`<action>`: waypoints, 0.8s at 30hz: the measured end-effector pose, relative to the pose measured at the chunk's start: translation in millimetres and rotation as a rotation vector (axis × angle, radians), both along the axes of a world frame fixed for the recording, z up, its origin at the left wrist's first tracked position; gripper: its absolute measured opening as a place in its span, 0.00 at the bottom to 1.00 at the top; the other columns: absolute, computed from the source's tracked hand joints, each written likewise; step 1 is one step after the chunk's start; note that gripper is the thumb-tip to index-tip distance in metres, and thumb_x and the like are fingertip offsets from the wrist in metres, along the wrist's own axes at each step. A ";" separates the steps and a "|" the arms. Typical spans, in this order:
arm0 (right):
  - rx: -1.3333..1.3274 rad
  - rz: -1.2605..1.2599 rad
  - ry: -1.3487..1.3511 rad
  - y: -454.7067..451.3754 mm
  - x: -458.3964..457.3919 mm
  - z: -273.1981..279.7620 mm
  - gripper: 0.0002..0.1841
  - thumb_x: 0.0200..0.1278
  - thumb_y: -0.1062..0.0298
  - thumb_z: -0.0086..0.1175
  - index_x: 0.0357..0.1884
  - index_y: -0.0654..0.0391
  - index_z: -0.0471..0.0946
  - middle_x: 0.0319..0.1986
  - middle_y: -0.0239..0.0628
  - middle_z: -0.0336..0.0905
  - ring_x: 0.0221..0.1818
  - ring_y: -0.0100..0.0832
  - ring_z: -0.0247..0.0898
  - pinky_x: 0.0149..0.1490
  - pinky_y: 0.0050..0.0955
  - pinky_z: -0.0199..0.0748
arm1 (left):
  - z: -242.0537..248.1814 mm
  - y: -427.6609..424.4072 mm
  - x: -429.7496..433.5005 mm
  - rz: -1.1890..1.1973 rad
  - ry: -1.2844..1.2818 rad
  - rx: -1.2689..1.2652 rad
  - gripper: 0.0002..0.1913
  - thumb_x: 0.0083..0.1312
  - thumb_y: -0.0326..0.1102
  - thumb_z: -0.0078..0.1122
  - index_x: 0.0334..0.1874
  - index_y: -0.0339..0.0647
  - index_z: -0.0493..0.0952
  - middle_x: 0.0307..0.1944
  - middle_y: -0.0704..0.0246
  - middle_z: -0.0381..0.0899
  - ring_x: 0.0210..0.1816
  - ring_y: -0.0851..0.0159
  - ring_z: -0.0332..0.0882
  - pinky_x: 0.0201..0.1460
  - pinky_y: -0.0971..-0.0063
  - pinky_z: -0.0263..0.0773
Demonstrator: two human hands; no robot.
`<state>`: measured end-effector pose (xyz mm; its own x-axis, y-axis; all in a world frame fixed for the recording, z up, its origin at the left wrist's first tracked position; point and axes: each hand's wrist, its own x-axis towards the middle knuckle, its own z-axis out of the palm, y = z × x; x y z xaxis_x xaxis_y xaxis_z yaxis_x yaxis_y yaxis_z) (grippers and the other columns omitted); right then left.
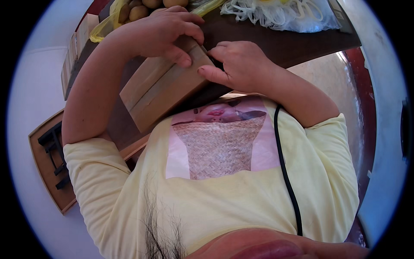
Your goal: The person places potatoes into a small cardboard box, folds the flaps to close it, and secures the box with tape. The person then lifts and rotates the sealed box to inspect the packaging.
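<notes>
A long brown cardboard box (pixel 168 84) lies at a slant on the dark table (pixel 284 45), close against my front. A seam runs along its upper face. My left hand (pixel 171 35) lies over the far end, thumb on the top face and fingers bent across the edge. At the same end, my right hand (pixel 236 64) has its thumb against the box's edge and its other fingers curled in. What those curled fingers touch is partly hidden.
Round brown fruits or potatoes (pixel 139 13) sit in a yellow plastic bag (pixel 100 32) beyond my left hand. A clear plastic bag (pixel 281 19) lies at the far right. Cardboard boxes (pixel 77 45) stand at the left. A black folding stand (pixel 55 152) rests on a brown panel (pixel 42 174).
</notes>
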<state>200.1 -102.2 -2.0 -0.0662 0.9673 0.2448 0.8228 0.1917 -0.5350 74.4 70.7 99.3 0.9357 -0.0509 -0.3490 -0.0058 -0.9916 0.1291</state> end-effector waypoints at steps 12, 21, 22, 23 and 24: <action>0.124 -0.050 -0.027 -1.1 -0.8 -7.2 0.33 0.64 0.36 0.47 0.35 0.62 0.82 0.33 0.47 0.82 0.38 0.47 0.81 0.42 0.42 0.79 | -4.6 0.6 2.7 0.021 0.035 -0.143 0.34 0.41 0.51 0.78 0.52 0.47 0.80 0.69 0.62 0.65 0.69 0.49 0.59 0.72 0.56 0.55; 0.024 -0.010 0.017 3.9 0.4 -7.7 0.32 0.65 0.37 0.46 0.33 0.62 0.82 0.35 0.48 0.82 0.39 0.48 0.80 0.44 0.43 0.78 | -8.5 0.3 -9.4 0.102 -0.096 -0.052 0.45 0.47 0.59 0.73 0.66 0.43 0.70 0.68 0.59 0.66 0.69 0.51 0.61 0.72 0.58 0.56; 0.008 -0.008 0.015 4.7 0.4 -6.5 0.32 0.65 0.37 0.46 0.33 0.62 0.82 0.35 0.48 0.82 0.40 0.48 0.80 0.45 0.43 0.78 | -6.4 0.8 -20.6 0.157 -0.137 -0.085 0.46 0.49 0.61 0.72 0.68 0.42 0.67 0.68 0.59 0.66 0.69 0.52 0.61 0.72 0.59 0.56; -0.028 -0.008 0.001 4.7 0.8 -3.4 0.32 0.66 0.37 0.45 0.34 0.62 0.82 0.35 0.48 0.82 0.41 0.48 0.80 0.45 0.42 0.78 | -3.2 -0.5 -35.7 0.213 -0.180 -0.117 0.48 0.51 0.63 0.70 0.70 0.41 0.64 0.68 0.59 0.66 0.70 0.53 0.61 0.72 0.60 0.55; -0.062 -0.013 -0.020 4.9 2.4 1.1 0.32 0.66 0.36 0.45 0.34 0.62 0.82 0.35 0.48 0.82 0.43 0.49 0.79 0.46 0.42 0.77 | -1.5 -0.3 -52.2 0.263 -0.230 -0.150 0.50 0.53 0.65 0.68 0.72 0.40 0.61 0.68 0.59 0.66 0.70 0.54 0.61 0.73 0.61 0.55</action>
